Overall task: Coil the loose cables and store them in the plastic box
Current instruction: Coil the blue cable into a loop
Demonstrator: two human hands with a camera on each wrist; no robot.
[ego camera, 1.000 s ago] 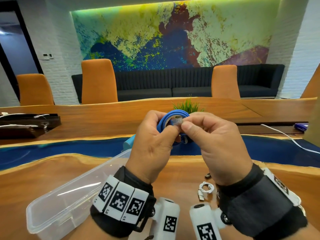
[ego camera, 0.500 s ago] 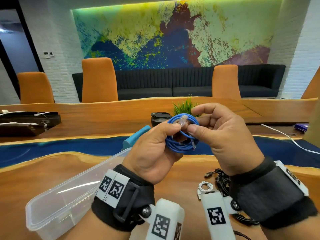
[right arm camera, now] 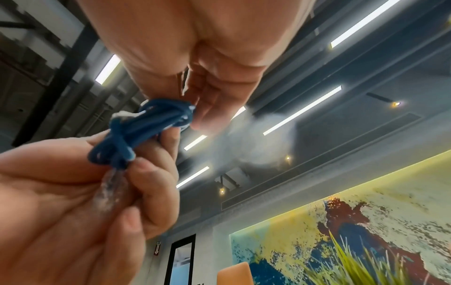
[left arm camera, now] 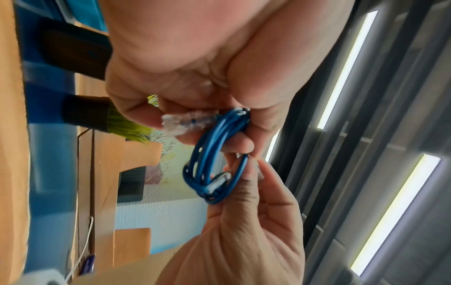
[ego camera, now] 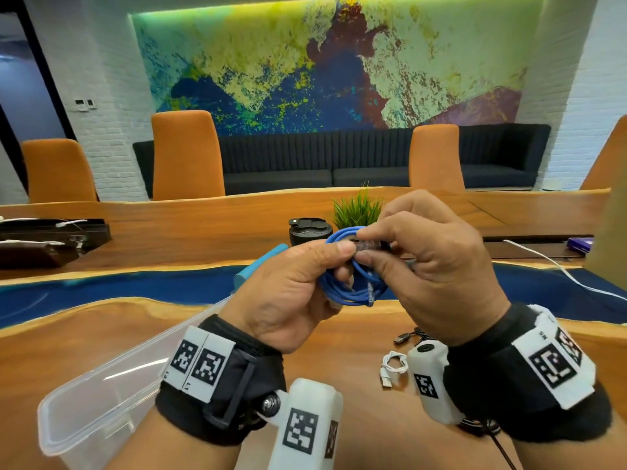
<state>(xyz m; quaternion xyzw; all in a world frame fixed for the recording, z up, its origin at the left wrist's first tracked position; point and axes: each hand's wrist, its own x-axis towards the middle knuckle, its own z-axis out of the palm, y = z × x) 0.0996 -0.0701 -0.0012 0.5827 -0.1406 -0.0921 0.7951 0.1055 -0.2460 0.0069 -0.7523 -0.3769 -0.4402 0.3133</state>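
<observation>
Both hands hold a coiled blue cable in the air over the wooden table. My left hand grips the coil, and a clear plug lies across its fingers. At the top of the coil, my right hand pinches the cable beside the left thumb. In the right wrist view the right fingertips press on the blue loops. The clear plastic box stands open at the lower left, below my left wrist. A small white coiled cable and a black cable lie on the table under my right wrist.
A black lidded cup and a green plant stand just behind the hands. A teal object lies behind the box. A long white cable runs across the right side. A dark tray sits far left.
My right fingers, lifted above the coil half a second ago, have come down onto its top beside the left thumb. The left hand has kept hold of the coil.
</observation>
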